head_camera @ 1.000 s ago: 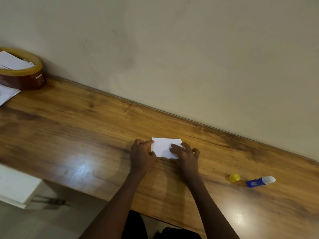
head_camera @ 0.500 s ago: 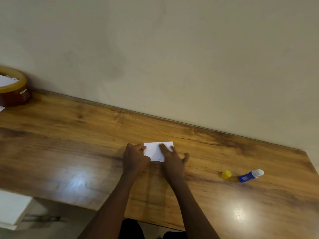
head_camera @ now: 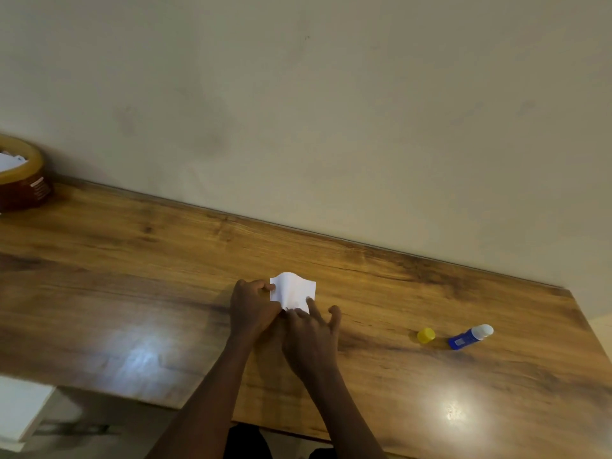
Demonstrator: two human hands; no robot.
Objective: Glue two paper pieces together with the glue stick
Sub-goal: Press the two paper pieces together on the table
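The white paper [head_camera: 293,289] sits mid-table on the wooden table [head_camera: 381,286], bowed upward with its far edge humped. My left hand [head_camera: 251,309] pinches its left edge between thumb and fingers. My right hand [head_camera: 311,329] is close beside the left; its straight index finger and thumb tip press on the paper's near right corner, and the other fingers are spread. Whether this is one sheet or two stuck together cannot be told. The blue glue stick [head_camera: 470,336] lies uncapped on its side to the right, with its yellow cap [head_camera: 426,335] just left of it.
A round brown and yellow container [head_camera: 23,183] with white paper in it stands at the table's far left by the wall. A plain wall runs along the table's far edge. A white object [head_camera: 20,409] sits below the table's near left edge.
The paper lay flat under both hands; now it bows up. My right hand slid left along its near edge towards my left hand. The camera view shifted.
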